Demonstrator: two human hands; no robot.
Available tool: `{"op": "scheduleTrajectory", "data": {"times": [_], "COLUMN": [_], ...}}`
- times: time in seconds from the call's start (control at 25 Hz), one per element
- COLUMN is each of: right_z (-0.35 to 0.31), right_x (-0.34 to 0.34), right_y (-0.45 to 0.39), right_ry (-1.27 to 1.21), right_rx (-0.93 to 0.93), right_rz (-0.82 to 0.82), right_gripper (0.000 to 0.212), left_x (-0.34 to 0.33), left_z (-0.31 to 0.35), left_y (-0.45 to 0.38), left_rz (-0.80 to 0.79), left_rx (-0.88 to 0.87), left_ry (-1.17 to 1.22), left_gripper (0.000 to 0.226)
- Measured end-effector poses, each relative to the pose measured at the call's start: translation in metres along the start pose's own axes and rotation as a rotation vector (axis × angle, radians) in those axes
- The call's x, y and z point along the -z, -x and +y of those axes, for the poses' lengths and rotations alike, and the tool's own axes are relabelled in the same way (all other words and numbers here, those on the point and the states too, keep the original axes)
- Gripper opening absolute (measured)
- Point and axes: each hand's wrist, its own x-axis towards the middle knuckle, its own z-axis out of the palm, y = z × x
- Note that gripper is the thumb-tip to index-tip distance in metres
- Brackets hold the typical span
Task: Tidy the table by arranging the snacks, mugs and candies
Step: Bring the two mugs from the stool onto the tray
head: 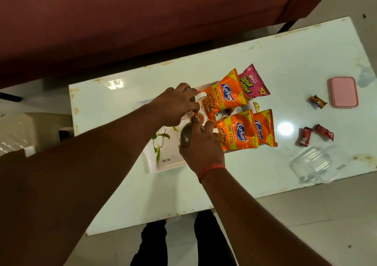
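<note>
My left hand (179,102) grips a mug (198,97) of which only a white part and a dark edge show under the fingers. Just below it, my right hand (202,145) holds a dark glossy mug (186,138) from the side. Both mugs are over the white leaf-patterned tray (163,163). Three orange Kurkure packets (224,96) (236,132) (264,129) and a pink Bingo packet (253,82) lie on the tray's right part. One brown candy (318,101) and two red candies (305,136) (324,132) lie loose on the white table (265,174) further right.
A pink lidded box (343,92) sits near the table's right end, with a clear plastic container (312,163) nearer the front edge. A small yellow item (256,106) lies between the packets. A dark red sofa (142,21) runs behind the table.
</note>
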Motion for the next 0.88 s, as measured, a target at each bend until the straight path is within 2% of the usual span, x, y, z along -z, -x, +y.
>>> {"op": "scheduleTrajectory", "data": {"times": [0.32, 0.4, 0.52, 0.6, 0.64, 0.72, 0.8, 0.88], "right_z": [-0.002, -0.002, 0.001, 0.009, 0.012, 0.017, 0.019, 0.019], "right_x": [-0.009, -0.008, -0.002, 0.001, 0.002, 0.004, 0.005, 0.007], "right_y": [0.002, 0.003, 0.005, 0.006, 0.007, 0.007, 0.005, 0.001], "right_ry": [0.059, 0.044, -0.024, -0.076, -0.095, -0.126, -0.162, -0.194], "right_rx": [-0.016, -0.025, 0.007, 0.059, 0.084, 0.117, 0.133, 0.140], "right_rz": [0.056, 0.044, -0.003, -0.023, -0.029, -0.036, -0.048, -0.052], "right_gripper": [0.096, 0.098, 0.103, 0.104, 0.104, 0.105, 0.105, 0.104], "left_x": [0.002, 0.006, -0.006, -0.027, -0.037, -0.048, -0.053, -0.056], "left_z": [-0.004, -0.005, -0.003, 0.017, 0.032, 0.062, 0.085, 0.097], "left_y": [0.002, 0.012, 0.050, 0.078, 0.088, 0.094, 0.091, 0.087], "left_rz": [0.008, 0.091, 0.419, 0.578, 0.582, 0.418, 0.236, 0.198], "left_rx": [-0.051, 0.002, 0.215, 0.469, 0.625, 0.845, 0.894, 0.913], "left_ry": [-0.003, 0.094, 0.407, 0.720, 0.936, 1.381, 1.700, 1.830], "left_gripper": [0.063, 0.054, 0.034, 0.029, 0.030, 0.030, 0.031, 0.036]}}
